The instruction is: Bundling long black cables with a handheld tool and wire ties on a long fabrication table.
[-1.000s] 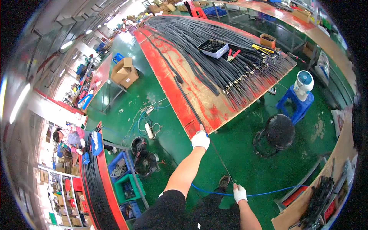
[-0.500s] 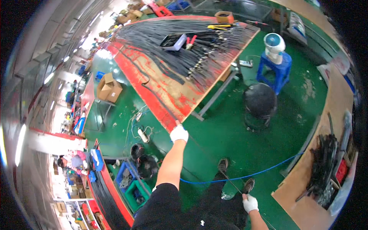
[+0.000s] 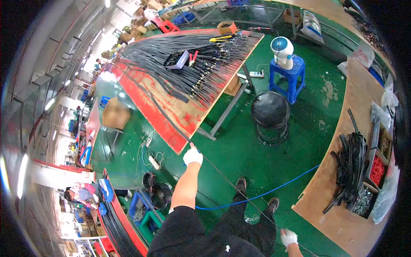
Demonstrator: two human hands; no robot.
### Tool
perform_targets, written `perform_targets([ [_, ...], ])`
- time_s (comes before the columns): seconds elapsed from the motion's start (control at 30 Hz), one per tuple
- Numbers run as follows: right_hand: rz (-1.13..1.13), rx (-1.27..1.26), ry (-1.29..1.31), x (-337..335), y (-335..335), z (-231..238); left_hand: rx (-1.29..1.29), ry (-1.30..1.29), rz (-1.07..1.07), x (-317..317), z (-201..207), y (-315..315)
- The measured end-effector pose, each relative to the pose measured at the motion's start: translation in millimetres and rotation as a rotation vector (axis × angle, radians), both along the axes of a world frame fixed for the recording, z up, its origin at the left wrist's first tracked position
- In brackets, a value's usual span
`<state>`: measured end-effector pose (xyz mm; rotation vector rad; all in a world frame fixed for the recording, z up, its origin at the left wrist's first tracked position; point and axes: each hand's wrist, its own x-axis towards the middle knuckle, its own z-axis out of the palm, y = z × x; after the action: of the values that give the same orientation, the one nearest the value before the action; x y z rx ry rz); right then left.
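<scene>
Seen from the head camera, a person in white gloves and dark clothing works at the near corner of a long table (image 3: pixel 173 139), its surface patchy with red covering and bare tan board. The left hand (image 3: pixel 193 156) closes around the end of a black flexible tube (image 3: pixel 162 110), which lies lengthwise along the table's left edge. A thin dark cord (image 3: pixel 231 183) stretches taut from that grip down across the person's legs to the right hand (image 3: pixel 289 237), whose fingers fold around it near the lower edge.

Beyond the tube, smooth black cables (image 3: pixel 150 51) fan out in a dense sheaf, their near ends tipped with small metallic fittings. A pale rectangular tray (image 3: pixel 183 60) of small black pieces sits on them, beside red-handled pliers (image 3: pixel 193 58). A glossy black round-seated stool (image 3: pixel 270 107) stands on the green floor (image 3: pixel 231 156), near a blue plastic stool (image 3: pixel 292 81) bearing a white fan (image 3: pixel 281 51). At right, limp black strips (image 3: pixel 349 167) heap on a brown board.

The gloves hide the tube's tip and how the cord meets it; the right forearm is cut off by the frame. A carton (image 3: pixel 115 113) at left is blurred, and the tray's pieces are too small to identify.
</scene>
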<state>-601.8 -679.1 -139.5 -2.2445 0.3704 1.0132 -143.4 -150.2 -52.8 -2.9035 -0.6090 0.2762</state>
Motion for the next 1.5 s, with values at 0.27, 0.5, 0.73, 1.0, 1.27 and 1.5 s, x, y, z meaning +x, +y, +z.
perform_targets([
  [0.27,0.038,-0.01,-0.089,73,53,44,0.005,0.038,-0.07,-22,3,-27],
  [0.5,-0.073,0.022,0.106,-60,-66,7,0.047,0.035,-0.096,-19,11,-15],
  [0.73,0.051,0.029,-0.083,43,39,42,0.045,0.11,-0.168,-39,-5,-39],
  [1.0,-0.063,-0.07,0.104,-92,-81,4,0.043,0.084,-0.055,-41,-12,-37],
  [1.27,-0.082,0.04,-0.172,20,14,49,0.05,0.071,-0.029,-51,-5,-56],
  [1.5,-0.169,0.013,0.006,-139,-96,-31,0.077,0.134,-0.077,-64,-12,-50],
])
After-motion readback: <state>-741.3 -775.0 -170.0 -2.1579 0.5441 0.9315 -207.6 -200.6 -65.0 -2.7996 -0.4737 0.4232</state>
